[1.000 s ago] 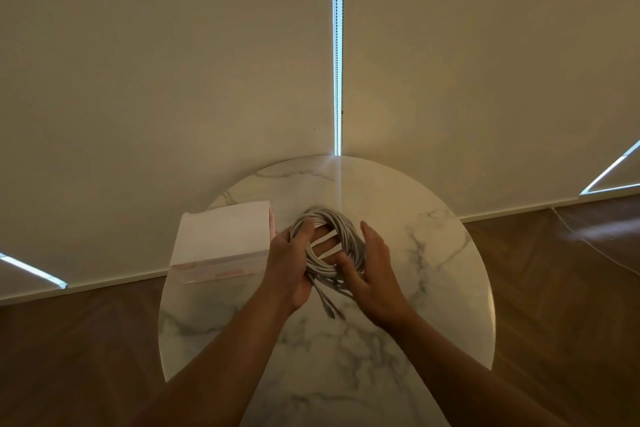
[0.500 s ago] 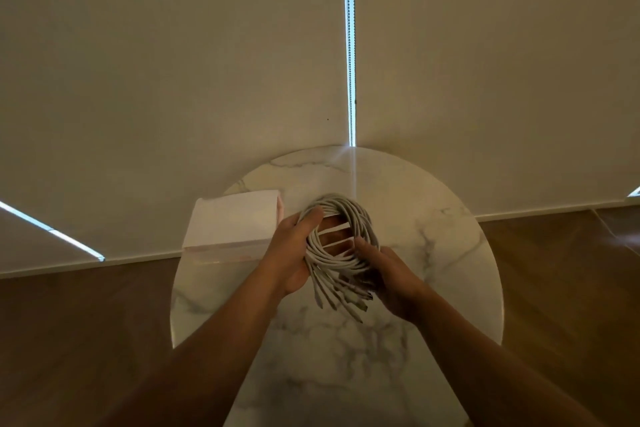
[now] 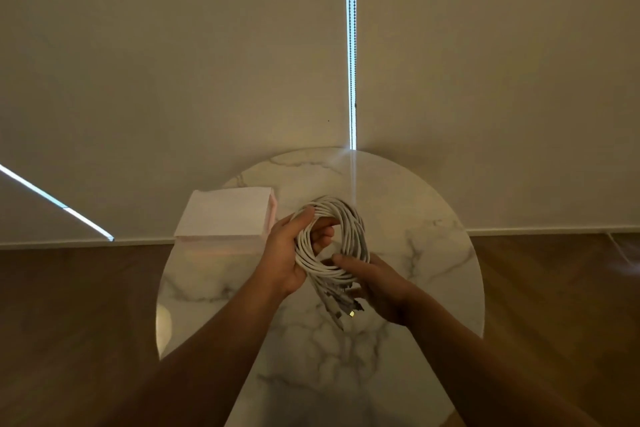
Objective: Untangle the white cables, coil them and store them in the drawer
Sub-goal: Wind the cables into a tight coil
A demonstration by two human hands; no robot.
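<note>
Now | left hand [image 3: 282,256] grips cable coil [image 3: 350,218] | right hand [image 3: 381,288] pinches its bottom

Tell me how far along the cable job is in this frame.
Done: the white cables look gathered into one round coil. In hand: the left hand grips the coil's left side with fingers through the loop, and the right hand holds the bunched connector ends below, above the marble table. Left: storing; the pale box at the table's left looks closed, and no open drawer shows.
</note>
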